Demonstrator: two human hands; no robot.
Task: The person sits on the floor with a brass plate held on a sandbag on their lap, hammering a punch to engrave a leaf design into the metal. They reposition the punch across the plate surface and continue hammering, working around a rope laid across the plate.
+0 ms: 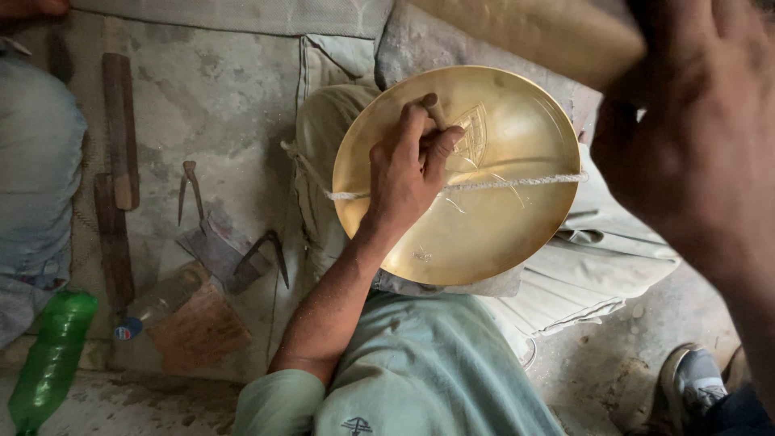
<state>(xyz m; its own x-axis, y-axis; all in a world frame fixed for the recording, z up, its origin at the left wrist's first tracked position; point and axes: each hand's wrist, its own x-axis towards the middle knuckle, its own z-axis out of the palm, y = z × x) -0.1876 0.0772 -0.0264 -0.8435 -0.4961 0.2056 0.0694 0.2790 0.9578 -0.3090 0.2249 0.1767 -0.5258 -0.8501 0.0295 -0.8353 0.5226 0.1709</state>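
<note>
Two hands show in my head view. My left hand (408, 165) is closed around a thin metal punch (434, 109), its tip set against the inner face of a round brass plate (484, 234); an engraved crest-like figure (472, 137) sits just beside the fingertips. A twisted white cord (525, 182) runs across the plate, passing under that hand. The plate rests tilted on a lap covered in pale cloth (581, 266).

My right hand (694, 153) is raised close to the camera, large and blurred, and seems to grip a wooden mallet (549, 32) that hangs above the plate's upper rim; I cannot tell how tightly the fingers close.

Well out beyond my left elbow, on the concrete floor (218, 97), lie a pair of metal dividers (192, 190), a flat metal tool (222, 254) and wooden sticks (121, 129). Farther that way lies a green plastic bottle (48, 359), with a clear bottle (157, 303) nearer in. A grey shoe (694, 379) shows below my right forearm.
</note>
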